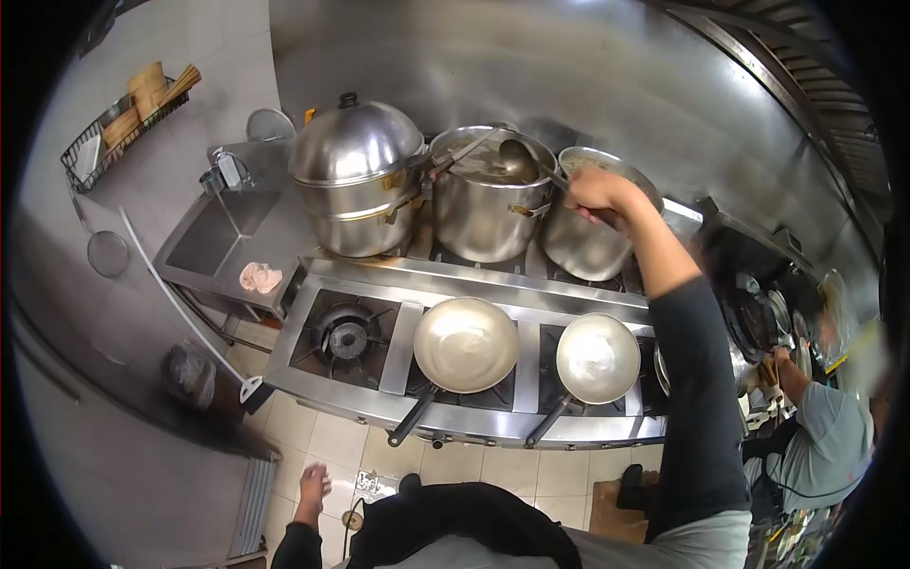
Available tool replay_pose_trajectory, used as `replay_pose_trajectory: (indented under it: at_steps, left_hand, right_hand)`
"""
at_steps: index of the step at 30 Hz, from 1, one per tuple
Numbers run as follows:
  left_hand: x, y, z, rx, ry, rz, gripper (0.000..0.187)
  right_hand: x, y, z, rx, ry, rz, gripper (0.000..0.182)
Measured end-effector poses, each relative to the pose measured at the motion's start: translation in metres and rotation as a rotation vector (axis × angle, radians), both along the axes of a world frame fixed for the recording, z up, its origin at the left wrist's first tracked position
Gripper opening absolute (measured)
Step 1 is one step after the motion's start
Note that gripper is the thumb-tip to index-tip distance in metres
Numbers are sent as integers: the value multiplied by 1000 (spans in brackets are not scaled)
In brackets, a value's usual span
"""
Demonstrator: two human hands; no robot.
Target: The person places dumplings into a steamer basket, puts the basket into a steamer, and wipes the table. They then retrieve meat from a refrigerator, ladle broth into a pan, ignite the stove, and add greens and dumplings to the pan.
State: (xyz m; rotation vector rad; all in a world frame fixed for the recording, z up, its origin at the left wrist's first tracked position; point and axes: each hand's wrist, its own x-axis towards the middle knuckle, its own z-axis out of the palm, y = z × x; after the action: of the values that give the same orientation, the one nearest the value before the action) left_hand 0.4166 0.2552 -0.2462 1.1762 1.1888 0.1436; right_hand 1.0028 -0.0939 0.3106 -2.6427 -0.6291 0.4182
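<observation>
My right hand [597,196] is closed around the handle of a ladle [518,161], whose bowl is over the open middle stock pot [485,220] at the liquid's surface. The hand itself is above the right stock pot [583,242]. Another long-handled utensil [464,152] rests across the middle pot's rim. Down at the lower left, my left hand [315,482] hangs over the floor, holding nothing, with its fingers loosely curled and apart. Two pans, a wider one [465,345] and a smaller one [598,358], sit on the front burners.
A lidded steamer pot [356,180] stands at the back left, beside a sink [213,228] and a crumpled pink cloth [260,278]. The front left burner [347,339] is bare. At the right, a co-worker [825,441] stands near cookware.
</observation>
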Motion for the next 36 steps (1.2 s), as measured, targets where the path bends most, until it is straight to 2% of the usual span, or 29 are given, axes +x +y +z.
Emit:
replay_pose_trajectory:
  at_steps: [2,3,5,6,8,9,10,11,12,14,15,16,17,21,24,28,31,34,36]
  left_hand:
    - [-52,0,-29,47,100,49,50]
    - [-75,-5,-32,27,150,90,48]
    - [-123,-9,-53,-31,198,178,45]
    - [-142,-12,-54,-76,214,194,40]
    - [-178,-17,-59,-137,277,195,36]
    - [-200,-22,-63,-193,278,166,42]
    - [-211,-25,-63,-249,278,136,49]
    - [-227,-28,-63,-23,286,-195,40]
    - [-224,-21,-69,-24,287,-196,40]
    - [-213,2,-86,617,191,-807,37]
    - [-199,-3,-84,319,248,-574,36]
    - [-175,-13,-66,28,264,-208,35]
    - [-148,-23,-47,-151,285,164,34]
    - [-60,-11,-15,-109,9,80,41]
    - [18,-16,30,-126,-188,-18,45]
    - [85,-43,75,-132,-353,-186,45]
    - [119,-60,74,-239,-414,-289,46]
    - [101,-68,53,-248,-281,-380,46]
    - [79,-58,23,-217,-213,-395,43]
  right_hand:
    - [4,23,8,65,245,-165,12]
    - [11,30,1,68,239,-166,12]
    - [32,43,-22,559,660,-329,17]
    - [37,45,-25,557,656,-325,17]
    - [48,41,-31,1017,1078,-401,18]
    - [55,38,-34,1124,1135,-376,16]
    - [56,34,-32,1121,1136,-375,16]
    - [54,30,-29,1237,1213,-393,17]
    - [52,26,-26,1356,1288,-410,19]
    - [43,15,-17,1379,1282,-413,19]
    - [40,9,-14,1393,1305,-402,20]
    - [37,2,-11,1407,1328,-390,21]
    - [35,-5,-9,1423,1332,-383,21]
    - [3,-32,4,1444,1358,-367,19]
    - [-44,-48,13,1474,1336,-325,19]
    - [-105,-69,-7,1499,1279,-314,21]
    - [-156,-88,-47,1476,1271,-309,21]
    - [-189,-101,-124,1412,1246,-281,11]
    - [-204,-103,-183,1395,1346,-441,5]
